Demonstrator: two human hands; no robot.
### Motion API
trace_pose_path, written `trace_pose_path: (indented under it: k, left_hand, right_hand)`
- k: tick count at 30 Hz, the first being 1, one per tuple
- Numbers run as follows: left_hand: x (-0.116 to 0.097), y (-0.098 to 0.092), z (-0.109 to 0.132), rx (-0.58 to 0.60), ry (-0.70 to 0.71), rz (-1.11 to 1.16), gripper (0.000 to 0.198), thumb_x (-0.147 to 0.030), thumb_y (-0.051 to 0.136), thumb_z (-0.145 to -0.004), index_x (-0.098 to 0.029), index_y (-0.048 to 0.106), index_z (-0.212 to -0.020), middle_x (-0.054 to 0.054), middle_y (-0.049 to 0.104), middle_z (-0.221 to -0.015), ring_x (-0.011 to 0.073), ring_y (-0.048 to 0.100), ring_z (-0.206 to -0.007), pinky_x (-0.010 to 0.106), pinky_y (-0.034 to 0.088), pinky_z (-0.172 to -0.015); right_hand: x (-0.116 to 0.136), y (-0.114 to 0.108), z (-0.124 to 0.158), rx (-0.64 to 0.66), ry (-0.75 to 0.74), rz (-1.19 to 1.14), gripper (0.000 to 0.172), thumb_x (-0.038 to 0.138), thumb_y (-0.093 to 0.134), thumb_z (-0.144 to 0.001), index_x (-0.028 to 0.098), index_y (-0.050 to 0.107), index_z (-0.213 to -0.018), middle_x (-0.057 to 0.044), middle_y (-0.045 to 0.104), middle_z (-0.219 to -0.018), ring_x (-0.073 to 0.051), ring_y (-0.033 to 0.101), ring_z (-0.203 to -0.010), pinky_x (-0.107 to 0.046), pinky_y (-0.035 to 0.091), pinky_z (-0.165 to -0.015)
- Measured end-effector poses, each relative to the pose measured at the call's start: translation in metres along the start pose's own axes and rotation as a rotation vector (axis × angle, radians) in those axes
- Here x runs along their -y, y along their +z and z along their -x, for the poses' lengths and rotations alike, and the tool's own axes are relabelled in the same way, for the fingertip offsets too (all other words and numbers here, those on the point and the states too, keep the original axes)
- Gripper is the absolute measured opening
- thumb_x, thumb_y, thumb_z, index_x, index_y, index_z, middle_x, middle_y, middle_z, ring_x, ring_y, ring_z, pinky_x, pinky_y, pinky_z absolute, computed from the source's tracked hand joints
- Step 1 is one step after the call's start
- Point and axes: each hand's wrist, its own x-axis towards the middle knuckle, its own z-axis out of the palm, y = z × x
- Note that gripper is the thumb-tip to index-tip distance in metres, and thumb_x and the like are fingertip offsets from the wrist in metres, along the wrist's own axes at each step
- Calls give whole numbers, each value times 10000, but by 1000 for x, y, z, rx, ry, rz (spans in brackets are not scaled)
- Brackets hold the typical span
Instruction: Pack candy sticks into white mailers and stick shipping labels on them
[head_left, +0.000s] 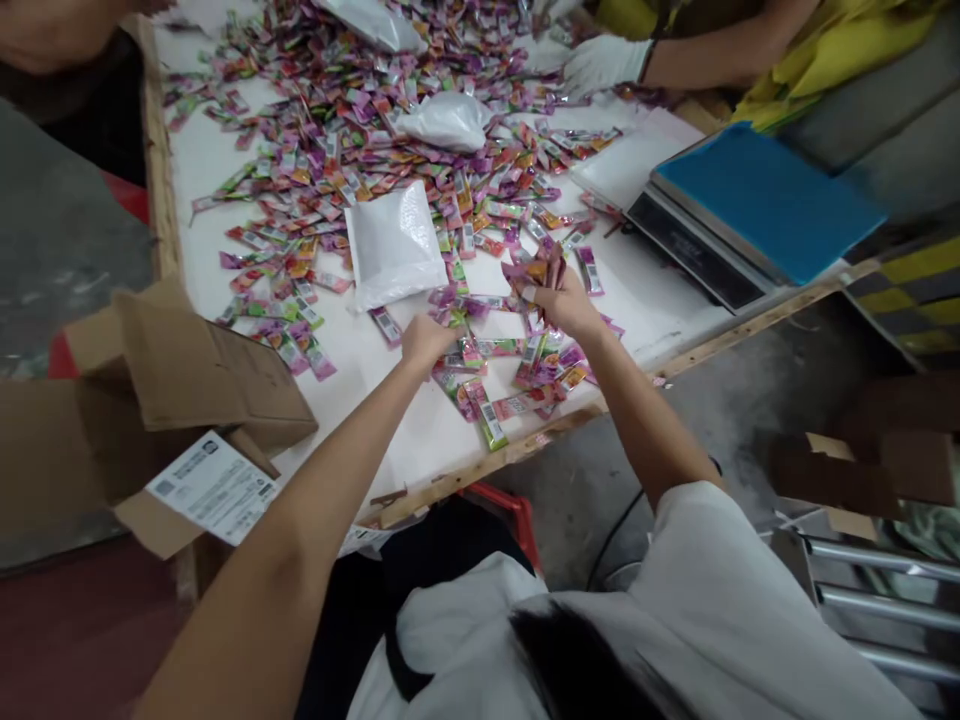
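Observation:
Many small, shiny stick sachets (pixel 525 402) in purple, pink, orange and green lie loose on the white table (pixel 352 410). My right hand (pixel 568 303) is closed around a small bunch of purple and orange sachets (pixel 536 270), held just above the table. Low over the sachets nearest me, my left hand (pixel 429 340) is closed, its fingertips at a green and purple sachet (pixel 457 318); its fingers are partly hidden. A full white plastic mailer bag (pixel 394 245) lies flat just beyond my left hand.
A scale (pixel 697 250) with a blue top (pixel 772 200) stands at the right edge. An open cardboard box (pixel 217 370) with a label is at the left. More white bags (pixel 446 122) lie on the pile. A co-worker's gloved hand (pixel 607 65) reaches in from the far right.

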Motion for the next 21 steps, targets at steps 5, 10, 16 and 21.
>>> trace_pose_path:
  k: [5, 10, 16, 21]
  left_hand:
    - [-16, 17, -1, 4, 18, -87, 432, -414, 830, -667, -145, 711, -983, 193, 737, -1117, 336, 689, -1083, 322, 510, -776]
    - [-10, 15, 0, 11, -7, -74, 380, -362, 833, -658, -151, 709, -948, 174, 748, -1085, 321, 710, -1030, 320, 510, -750]
    - [-2, 12, 5, 4, -43, -9, 285, -301, 849, -613, -166, 688, -807, 150, 762, -995, 304, 728, -947, 319, 527, -729]
    - [6, -14, 1, -112, 51, 427, 229, -209, 795, -618, -160, 697, -820, 88, 765, -888, 263, 730, -859, 335, 567, -751]
  right_hand:
    - [-1, 12, 10, 107, 134, -110, 349, 452, 741, -691, 170, 593, -835, 17, 552, -685, -148, 538, -643, -295, 505, -595]
    - [-9, 15, 25, 59, 165, -89, 465, 438, 822, -580, 214, 467, -781, 62, 433, -649, -104, 416, -600, -253, 415, -546]
    - [-18, 12, 28, 17, 223, 6, 332, 338, 734, -580, 178, 525, -782, 45, 463, -683, -118, 435, -652, -278, 397, -620]
    - [-16, -4, 29, -121, 278, -9, 324, 264, 665, -593, 154, 619, -894, 26, 522, -676, -140, 493, -611, -292, 440, -596]
